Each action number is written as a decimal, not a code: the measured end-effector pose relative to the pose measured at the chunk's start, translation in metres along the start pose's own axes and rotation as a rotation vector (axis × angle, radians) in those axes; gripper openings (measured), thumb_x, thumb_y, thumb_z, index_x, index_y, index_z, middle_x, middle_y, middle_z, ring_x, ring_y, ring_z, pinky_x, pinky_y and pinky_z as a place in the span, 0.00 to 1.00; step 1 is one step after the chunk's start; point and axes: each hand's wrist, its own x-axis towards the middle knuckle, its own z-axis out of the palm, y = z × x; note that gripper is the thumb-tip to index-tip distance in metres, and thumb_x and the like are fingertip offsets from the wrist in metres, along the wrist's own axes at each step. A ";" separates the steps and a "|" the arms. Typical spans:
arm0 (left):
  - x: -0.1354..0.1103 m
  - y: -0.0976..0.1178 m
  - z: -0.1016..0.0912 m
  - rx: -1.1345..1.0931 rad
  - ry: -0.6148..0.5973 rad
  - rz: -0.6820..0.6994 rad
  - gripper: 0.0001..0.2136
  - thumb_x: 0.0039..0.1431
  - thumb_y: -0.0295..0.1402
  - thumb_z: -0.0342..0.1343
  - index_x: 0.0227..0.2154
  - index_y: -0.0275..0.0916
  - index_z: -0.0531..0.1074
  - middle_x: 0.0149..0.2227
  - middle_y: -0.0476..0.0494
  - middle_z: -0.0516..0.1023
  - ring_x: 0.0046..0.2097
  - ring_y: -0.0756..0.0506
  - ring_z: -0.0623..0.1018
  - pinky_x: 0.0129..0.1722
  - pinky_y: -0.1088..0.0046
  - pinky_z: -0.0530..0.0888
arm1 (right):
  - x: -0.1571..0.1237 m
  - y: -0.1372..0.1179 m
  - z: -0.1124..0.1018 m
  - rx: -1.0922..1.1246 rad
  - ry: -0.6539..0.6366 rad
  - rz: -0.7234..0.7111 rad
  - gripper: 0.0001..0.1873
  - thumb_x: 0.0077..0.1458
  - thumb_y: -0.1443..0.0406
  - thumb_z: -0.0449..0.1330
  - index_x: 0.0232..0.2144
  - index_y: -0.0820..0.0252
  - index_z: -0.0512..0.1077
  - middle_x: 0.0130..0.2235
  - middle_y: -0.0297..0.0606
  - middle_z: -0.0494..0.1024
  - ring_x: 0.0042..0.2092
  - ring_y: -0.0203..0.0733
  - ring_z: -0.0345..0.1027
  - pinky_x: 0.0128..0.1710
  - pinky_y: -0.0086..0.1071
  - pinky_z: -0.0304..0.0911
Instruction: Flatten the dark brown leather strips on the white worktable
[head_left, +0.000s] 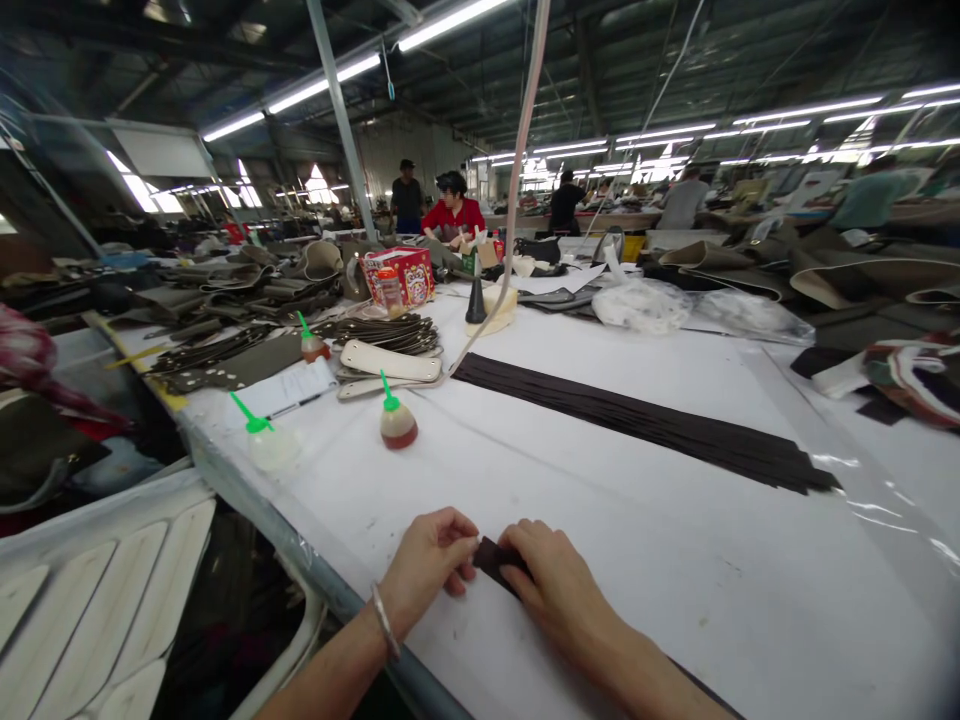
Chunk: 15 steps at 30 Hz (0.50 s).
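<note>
Running over the white-covered counter [585,490], a narrow dark-brown leather-like strip [490,558] is grasped by the right hand [553,580]; whether gripped by the left hand [429,562] too cannot be told; handling seems unfinished, a long dark strip pile [637,412] laid beyond

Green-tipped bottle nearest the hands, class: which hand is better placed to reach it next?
Left, probably: the left hand is nearer that bottle, while the right hand lies over the dark strip.
</note>
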 end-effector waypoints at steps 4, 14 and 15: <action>-0.015 0.001 -0.006 0.246 0.074 0.320 0.07 0.58 0.30 0.51 0.37 0.39 0.73 0.38 0.43 0.75 0.40 0.45 0.74 0.41 0.68 0.73 | 0.004 0.001 0.002 -0.030 0.008 -0.026 0.10 0.55 0.74 0.57 0.39 0.59 0.70 0.42 0.38 0.73 0.44 0.46 0.62 0.43 0.38 0.52; -0.022 -0.024 -0.004 1.041 -0.009 0.987 0.13 0.68 0.26 0.41 0.47 0.34 0.69 0.48 0.39 0.75 0.48 0.44 0.72 0.48 0.64 0.73 | 0.003 -0.005 0.002 -0.179 -0.020 0.011 0.13 0.58 0.75 0.53 0.44 0.59 0.69 0.45 0.41 0.72 0.47 0.50 0.62 0.45 0.42 0.53; -0.021 -0.024 -0.005 1.038 -0.028 0.979 0.13 0.68 0.26 0.41 0.47 0.34 0.69 0.49 0.39 0.75 0.48 0.44 0.72 0.49 0.64 0.73 | 0.004 -0.003 0.002 -0.200 -0.024 0.032 0.13 0.57 0.75 0.53 0.43 0.59 0.70 0.44 0.41 0.72 0.47 0.50 0.63 0.45 0.42 0.53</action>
